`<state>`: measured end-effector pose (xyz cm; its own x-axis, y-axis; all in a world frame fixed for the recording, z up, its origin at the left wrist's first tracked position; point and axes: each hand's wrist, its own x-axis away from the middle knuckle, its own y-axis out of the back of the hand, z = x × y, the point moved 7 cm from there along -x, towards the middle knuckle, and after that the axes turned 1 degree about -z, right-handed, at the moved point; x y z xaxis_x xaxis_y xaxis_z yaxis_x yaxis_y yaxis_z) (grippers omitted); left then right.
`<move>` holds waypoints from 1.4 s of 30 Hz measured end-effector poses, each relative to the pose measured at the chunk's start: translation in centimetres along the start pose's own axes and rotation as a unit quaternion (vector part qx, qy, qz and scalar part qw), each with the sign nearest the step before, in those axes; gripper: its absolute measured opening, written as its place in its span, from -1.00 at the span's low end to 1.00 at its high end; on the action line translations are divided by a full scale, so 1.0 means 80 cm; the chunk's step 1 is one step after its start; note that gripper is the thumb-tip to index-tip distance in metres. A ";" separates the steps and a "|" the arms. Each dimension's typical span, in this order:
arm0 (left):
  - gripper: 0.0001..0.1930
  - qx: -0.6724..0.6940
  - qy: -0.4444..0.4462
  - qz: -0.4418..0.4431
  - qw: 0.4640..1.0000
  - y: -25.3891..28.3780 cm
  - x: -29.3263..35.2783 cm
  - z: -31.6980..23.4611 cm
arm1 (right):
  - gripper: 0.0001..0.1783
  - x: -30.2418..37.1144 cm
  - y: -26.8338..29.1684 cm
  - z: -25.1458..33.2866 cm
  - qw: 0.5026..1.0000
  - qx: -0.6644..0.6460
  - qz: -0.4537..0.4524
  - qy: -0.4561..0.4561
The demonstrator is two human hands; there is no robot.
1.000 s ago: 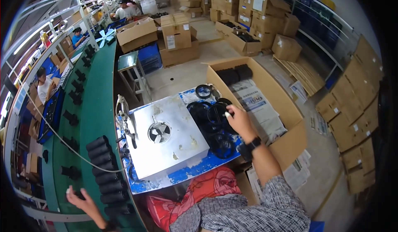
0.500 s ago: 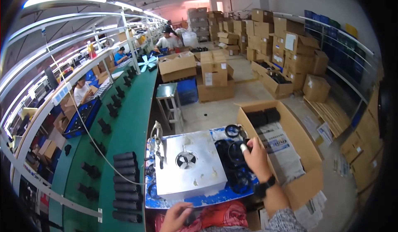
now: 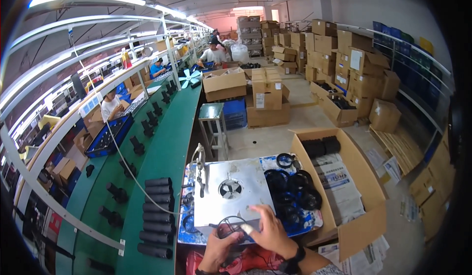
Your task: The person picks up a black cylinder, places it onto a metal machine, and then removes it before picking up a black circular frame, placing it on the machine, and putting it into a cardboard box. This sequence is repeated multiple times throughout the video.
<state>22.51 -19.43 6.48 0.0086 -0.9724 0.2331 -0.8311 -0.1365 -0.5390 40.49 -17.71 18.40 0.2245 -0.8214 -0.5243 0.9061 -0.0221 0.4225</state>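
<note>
While the left hand [image 3: 219, 249] grips a black ring [image 3: 229, 217], the right hand [image 3: 269, 233] is spread; the ring looks thin-rimmed, round.

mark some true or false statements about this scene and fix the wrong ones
1. The left hand holds a thin black ring. True.
2. The row of black tubes lies on the floor. False: the black tubes lie on the green bench.
3. Newspaper lies inside the open carton. True.
4. The pale blue fan blade sits on the stool. False: the pale blue fan blade is on the green bench.
5. The metal box has a round opening in its top. True.
</note>
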 end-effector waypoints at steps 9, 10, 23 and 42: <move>-0.61 -0.115 -0.038 -0.029 0.992 0.020 -0.004 -0.040 | -0.52 0.010 -0.083 -0.085 0.973 -0.153 0.144 -0.095; -0.61 -0.115 -0.055 -0.027 0.992 0.021 -0.006 -0.040 | -0.54 0.015 -0.085 -0.083 0.974 -0.158 0.130 -0.103; -0.56 -0.330 -0.241 -0.078 0.909 0.016 -0.026 -0.042 | -0.44 -0.024 -0.084 -0.063 0.988 0.086 0.075 -0.108; -0.56 -0.634 -0.246 -0.197 0.706 0.000 -0.246 -0.089 | -0.35 -0.176 -0.117 -0.197 0.948 0.255 0.066 -0.177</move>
<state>18.38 1.03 7.62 0.3115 -0.8964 -0.3152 -0.5375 -0.4398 0.7195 34.48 3.03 10.21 0.1081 -0.9741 -0.1987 0.5661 -0.1040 0.8177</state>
